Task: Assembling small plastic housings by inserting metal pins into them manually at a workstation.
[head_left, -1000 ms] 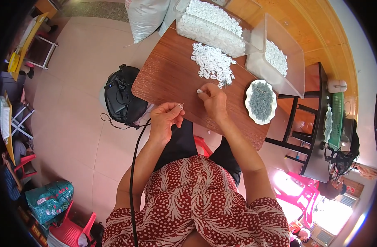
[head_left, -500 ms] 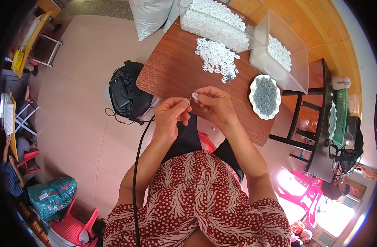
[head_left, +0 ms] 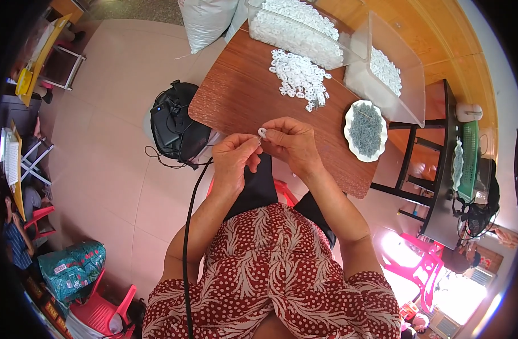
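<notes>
Just in front of my lap, both hands meet over the near edge of the brown table (head_left: pixel 231 85). Between the thumb and fingertips of my right hand (head_left: pixel 297 146) is a small white oval plastic piece (head_left: pixel 262 133) with a hole. My left hand (head_left: pixel 231 161) is closed in a pinch right beside that piece, on a thin, small thing mostly covered by the fingertips. A loose pile of similar white plastic pieces (head_left: pixel 298 76) lies farther up the table. To the right stands a white scalloped dish (head_left: pixel 349 135) full of thin grey nails (head_left: pixel 365 130).
Two clear plastic bins (head_left: pixel 296 42) (head_left: pixel 378 90) of white pieces stand at the table's far side. A black bag (head_left: pixel 180 127) with cables sits left of the table. One black cable (head_left: pixel 188 243) runs along my left arm. A dark metal-framed table (head_left: pixel 440 169) is at the right.
My right hand has moved slightly left, bringing the white plastic piece up against my left fingertips. My left hand stays nearly in place.
</notes>
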`<act>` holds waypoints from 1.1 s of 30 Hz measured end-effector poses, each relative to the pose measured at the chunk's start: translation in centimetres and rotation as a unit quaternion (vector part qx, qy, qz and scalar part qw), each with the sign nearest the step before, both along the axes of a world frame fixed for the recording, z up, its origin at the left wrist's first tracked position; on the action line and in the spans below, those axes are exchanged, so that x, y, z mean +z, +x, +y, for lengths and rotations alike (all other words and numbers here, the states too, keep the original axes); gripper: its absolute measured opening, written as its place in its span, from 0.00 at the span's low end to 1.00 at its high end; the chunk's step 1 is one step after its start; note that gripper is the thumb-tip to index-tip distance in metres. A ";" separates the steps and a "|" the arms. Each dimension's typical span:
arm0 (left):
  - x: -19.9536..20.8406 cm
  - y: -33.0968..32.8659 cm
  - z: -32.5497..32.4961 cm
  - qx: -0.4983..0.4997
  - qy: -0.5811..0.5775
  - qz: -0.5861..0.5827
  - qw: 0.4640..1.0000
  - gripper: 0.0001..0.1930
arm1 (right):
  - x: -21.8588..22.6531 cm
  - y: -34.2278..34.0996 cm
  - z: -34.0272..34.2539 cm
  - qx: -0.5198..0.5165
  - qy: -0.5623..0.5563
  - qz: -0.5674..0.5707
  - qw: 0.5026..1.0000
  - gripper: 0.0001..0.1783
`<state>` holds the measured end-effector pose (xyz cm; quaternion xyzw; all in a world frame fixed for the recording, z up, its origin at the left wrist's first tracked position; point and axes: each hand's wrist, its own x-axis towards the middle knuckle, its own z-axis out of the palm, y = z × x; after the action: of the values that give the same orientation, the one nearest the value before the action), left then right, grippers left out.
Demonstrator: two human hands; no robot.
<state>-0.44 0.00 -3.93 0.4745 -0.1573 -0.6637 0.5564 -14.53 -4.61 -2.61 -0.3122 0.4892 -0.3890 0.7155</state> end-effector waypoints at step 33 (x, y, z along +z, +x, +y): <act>-0.9 -1.0 0.6 0.059 -0.121 -0.080 0.988 0.13 | -0.2 2.0 1.2 0.024 -0.181 0.112 0.977 0.04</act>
<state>-1.39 0.63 -4.78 0.4634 -0.2526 -0.5659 0.6335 -12.56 -3.43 -2.77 -0.4899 0.4799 -0.4168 0.5967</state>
